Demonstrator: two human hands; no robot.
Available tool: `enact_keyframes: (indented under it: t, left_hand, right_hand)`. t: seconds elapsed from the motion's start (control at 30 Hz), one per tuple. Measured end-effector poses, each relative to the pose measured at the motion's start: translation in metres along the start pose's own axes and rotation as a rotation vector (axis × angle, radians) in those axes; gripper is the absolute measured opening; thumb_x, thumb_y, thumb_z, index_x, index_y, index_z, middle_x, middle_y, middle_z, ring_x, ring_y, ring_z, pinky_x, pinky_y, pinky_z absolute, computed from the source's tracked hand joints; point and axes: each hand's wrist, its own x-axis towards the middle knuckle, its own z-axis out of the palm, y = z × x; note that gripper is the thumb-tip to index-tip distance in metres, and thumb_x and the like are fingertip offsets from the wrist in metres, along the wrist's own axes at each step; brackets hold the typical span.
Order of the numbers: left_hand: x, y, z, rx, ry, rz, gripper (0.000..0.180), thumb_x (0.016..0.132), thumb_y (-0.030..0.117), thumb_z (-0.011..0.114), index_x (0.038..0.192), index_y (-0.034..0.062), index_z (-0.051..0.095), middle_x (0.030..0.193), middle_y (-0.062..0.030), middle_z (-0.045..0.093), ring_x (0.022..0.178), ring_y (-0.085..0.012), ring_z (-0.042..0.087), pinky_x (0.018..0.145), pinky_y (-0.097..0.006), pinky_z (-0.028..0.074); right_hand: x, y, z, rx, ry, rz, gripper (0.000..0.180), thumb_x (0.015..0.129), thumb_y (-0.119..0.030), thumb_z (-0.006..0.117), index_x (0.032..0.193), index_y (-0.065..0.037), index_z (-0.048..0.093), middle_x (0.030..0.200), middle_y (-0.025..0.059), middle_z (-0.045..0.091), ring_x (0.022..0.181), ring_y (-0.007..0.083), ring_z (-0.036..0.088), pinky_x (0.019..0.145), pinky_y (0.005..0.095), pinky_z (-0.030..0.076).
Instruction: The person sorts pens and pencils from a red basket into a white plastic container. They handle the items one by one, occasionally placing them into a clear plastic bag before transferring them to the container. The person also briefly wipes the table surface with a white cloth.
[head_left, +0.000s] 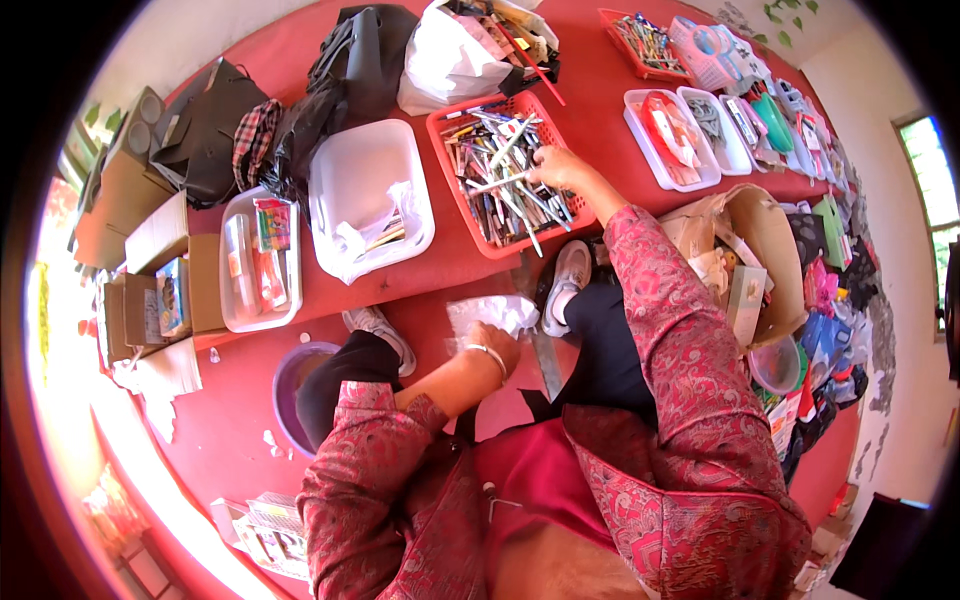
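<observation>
Our right hand (pixel 553 170), fingertips nearly together, holds one pale pen (pixel 500 183) over the red basket (pixel 500 249) of uncounted pens; our left hand (pixel 492 348), fingers curled, grips one clear bag (pixel 488 316) nearer us. Two tubs (pixel 358 165) stand left of the basket — bare tabletop (pixel 597 112) right, table edge just before it.

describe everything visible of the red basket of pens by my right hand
The basket is rectangular, open-topped and coral red, apparently plastic, with openwork sides. It stands upright on the red surface, right of a translucent tub, heaped with jumbled pens, one poking over its near rim. The right hand reaches over its right side.
</observation>
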Motion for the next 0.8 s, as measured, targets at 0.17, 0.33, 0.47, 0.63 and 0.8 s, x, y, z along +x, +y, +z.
enact_keyframes:
  t: [0.17, 0.33, 0.47, 0.63, 0.8]
  left_hand:
    - [-0.006, -0.028, 0.01, 0.007, 0.108, -0.116, 0.012, 0.069, 0.013, 0.058, 0.078, 0.0066, 0.063, 0.084, -0.0124, 0.062, 0.081, -0.0266, 0.06, 0.069, -0.037, 0.047]
    - [-0.017, -0.015, 0.029, -0.177, 0.322, -0.164, 0.029, 0.078, 0.03, 0.049, 0.073, 0.0049, 0.063, 0.07, -0.0171, 0.061, 0.068, -0.0321, 0.061, 0.062, -0.041, 0.048]
    - [-0.043, 0.017, 0.053, -0.291, 0.579, -0.302, 0.03, 0.079, 0.031, 0.048, 0.066, 0.0058, 0.059, 0.069, -0.0171, 0.059, 0.063, -0.0333, 0.059, 0.055, -0.044, 0.047]
    - [-0.074, 0.021, 0.061, -0.056, 1.094, -0.111, 0.012, 0.075, 0.003, 0.044, 0.085, 0.0035, 0.051, 0.077, -0.0107, 0.059, 0.06, -0.0264, 0.057, 0.052, -0.034, 0.046]
    - [-0.101, 0.031, 0.037, -1.147, 1.139, -0.189, 0.055, 0.076, 0.001, 0.041, 0.128, 0.0053, 0.027, 0.12, -0.0175, 0.041, 0.101, -0.0262, 0.048, 0.083, -0.03, 0.041]
  right_hand:
    - [-0.065, -0.022, -0.032, 0.081, 0.118, -0.042, 0.025, 0.067, -0.026, 0.057, 0.076, -0.004, 0.063, 0.072, 0.0151, 0.061, 0.073, 0.0274, 0.06, 0.068, 0.0365, 0.045]
    - [-0.158, -0.048, -0.035, -0.167, 0.31, 0.084, 0.02, 0.067, -0.02, 0.053, 0.076, -0.003, 0.062, 0.074, 0.0168, 0.061, 0.07, 0.0311, 0.06, 0.064, 0.041, 0.047]
    - [-0.181, -0.05, -0.007, -0.058, 0.519, -0.097, 0.027, 0.074, -0.027, 0.05, 0.068, -0.002, 0.059, 0.069, 0.0191, 0.059, 0.066, 0.0324, 0.059, 0.058, 0.0428, 0.047]
    - [-0.163, -0.037, -0.004, 1.713, -0.098, 0.1, 0.034, 0.086, -0.027, 0.041, 0.088, 0.002, 0.057, 0.08, 0.0138, 0.063, 0.071, 0.0239, 0.061, 0.063, 0.0345, 0.049]
    - [-0.201, -0.037, -0.021, 2.106, -0.519, -0.622, 0.078, 0.081, -0.059, 0.029, 0.124, 0.006, 0.03, 0.129, 0.0212, 0.032, 0.12, 0.0297, 0.032, 0.096, 0.0404, 0.031]
